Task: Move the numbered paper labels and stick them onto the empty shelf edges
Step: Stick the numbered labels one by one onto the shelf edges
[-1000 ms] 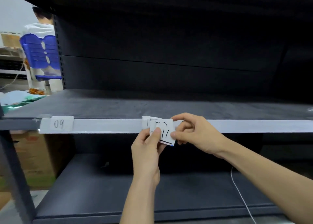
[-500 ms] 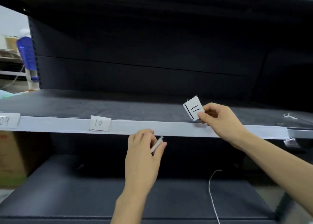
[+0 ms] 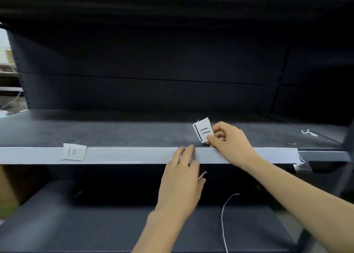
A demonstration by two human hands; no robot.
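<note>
Within the dark shelving unit (image 3: pixel 153 61), two shelf boards are being shown: an upper board (image 3: pixel 95 132) fronted by one long white edge strip (image 3: pixel 134 155), and a lower board (image 3: pixel 95 224). Two hands and two numbered paper labels are being counted.

The left hand (image 3: pixel 182 183) is being reached up from below. Its straight fingertips (image 3: pixel 188 150) are being laid on the strip while a thin pale slip (image 3: pixel 202 174), seen edge-on, is being pinched beside the thumb; what that slip is cannot be told. The right hand (image 3: pixel 229 143) is being held at the strip's top edge, with the "11" label (image 3: pixel 203 130) being pinched between thumb and forefinger. That label is being held over the upper board, just above the strip and well to the right of the "10" label (image 3: pixel 73 152), which is lying flat on the strip.

Part of the strip is being hidden by both hands. One white cable (image 3: pixel 223 214) is lying on the lower board. One grey tape patch (image 3: pixel 301 166) is being seen at the strip's right end, and one small white pick-shaped item (image 3: pixel 308 133) on the upper board, far right.

The "11" label is being shown as a small white slip turned sideways: its two black strokes are lying level, and one black line is running along its left edge.
</note>
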